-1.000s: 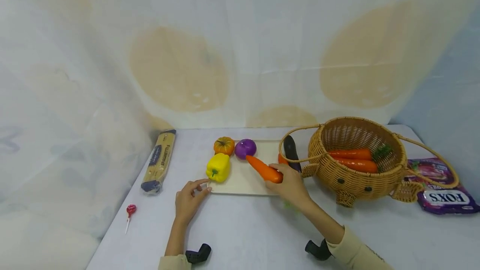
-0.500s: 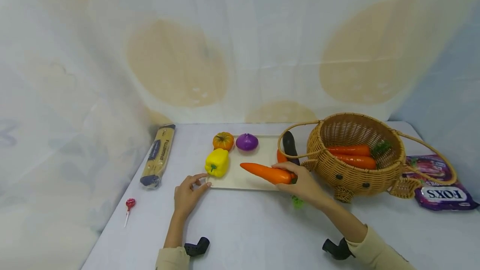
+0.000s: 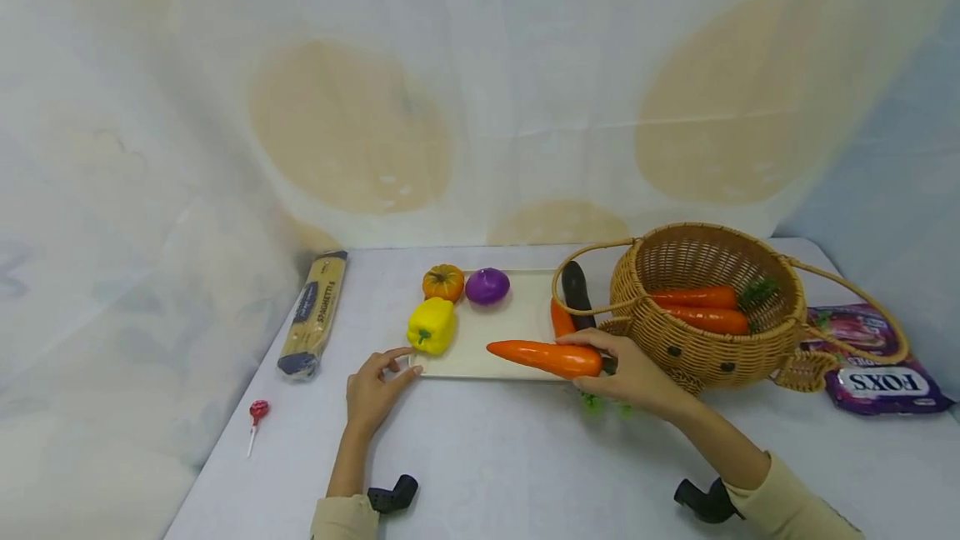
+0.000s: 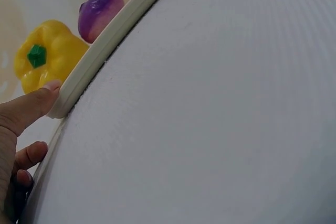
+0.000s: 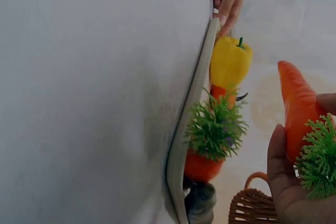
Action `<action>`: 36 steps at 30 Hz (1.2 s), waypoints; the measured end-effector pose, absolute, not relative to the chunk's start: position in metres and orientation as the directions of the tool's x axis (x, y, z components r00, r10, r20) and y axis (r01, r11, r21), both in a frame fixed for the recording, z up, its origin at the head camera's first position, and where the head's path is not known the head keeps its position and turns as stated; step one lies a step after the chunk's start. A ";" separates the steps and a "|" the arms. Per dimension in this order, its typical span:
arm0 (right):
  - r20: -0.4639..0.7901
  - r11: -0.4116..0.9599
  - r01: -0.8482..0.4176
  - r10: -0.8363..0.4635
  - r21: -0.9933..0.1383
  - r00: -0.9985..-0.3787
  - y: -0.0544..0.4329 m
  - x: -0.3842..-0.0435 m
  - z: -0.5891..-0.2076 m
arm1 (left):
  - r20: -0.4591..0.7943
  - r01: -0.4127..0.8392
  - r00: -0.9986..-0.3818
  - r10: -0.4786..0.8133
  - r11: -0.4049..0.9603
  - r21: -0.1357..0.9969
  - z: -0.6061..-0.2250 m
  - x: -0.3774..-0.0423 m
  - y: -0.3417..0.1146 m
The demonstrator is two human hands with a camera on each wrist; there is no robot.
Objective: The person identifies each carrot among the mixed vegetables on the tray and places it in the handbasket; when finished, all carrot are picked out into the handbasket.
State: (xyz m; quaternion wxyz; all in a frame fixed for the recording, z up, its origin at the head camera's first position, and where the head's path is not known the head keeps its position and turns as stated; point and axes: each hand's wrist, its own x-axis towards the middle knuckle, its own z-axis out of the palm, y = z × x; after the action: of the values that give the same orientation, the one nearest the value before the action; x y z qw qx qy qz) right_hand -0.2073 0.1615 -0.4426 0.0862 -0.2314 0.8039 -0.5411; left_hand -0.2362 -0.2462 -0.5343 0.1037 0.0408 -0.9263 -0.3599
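Observation:
A toy carrot [image 3: 546, 357] with leafy green top lies in the grip of my right hand [image 3: 630, 373], held above the right front of the cream tray [image 3: 480, 375]. My left hand [image 3: 378, 390] pinches the tray's front left corner, thumb on the rim in the left wrist view. On the tray stand a yellow bell pepper [image 3: 431, 326], a small orange pumpkin [image 3: 443, 282] and a purple onion [image 3: 487, 286]. Another carrot [image 3: 561, 320] lies at the tray's right, beside a dark eggplant [image 3: 576, 290]; its leafy top [image 5: 216, 124] shows in the right wrist view.
A wicker basket [image 3: 678, 357] with two carrots [image 3: 708, 321] stands right of the tray, its handle loop reaching over the tray. Beyond it lies a purple Fox's packet [image 3: 888, 386]. To the left are a spaghetti pack [image 3: 313, 315] and a red lollipop [image 3: 258, 411].
My right hand has moved right and slightly toward me with the carrot, turning it from slanted to nearly level. My left hand stays at the tray corner.

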 end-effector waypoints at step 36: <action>0.039 0.344 -0.325 -0.632 -0.881 -0.774 0.242 -0.228 -0.358 | 0.187 0.010 -0.972 -0.146 0.762 0.648 -0.535 -0.234 -0.245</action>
State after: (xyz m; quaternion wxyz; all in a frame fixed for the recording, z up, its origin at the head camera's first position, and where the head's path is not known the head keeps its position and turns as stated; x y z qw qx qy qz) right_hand -0.2279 0.2415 -0.3580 0.1569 -0.2975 0.8046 -0.4894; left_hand -0.2337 -0.2447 -0.5347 0.1137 0.0364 -0.9317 -0.3432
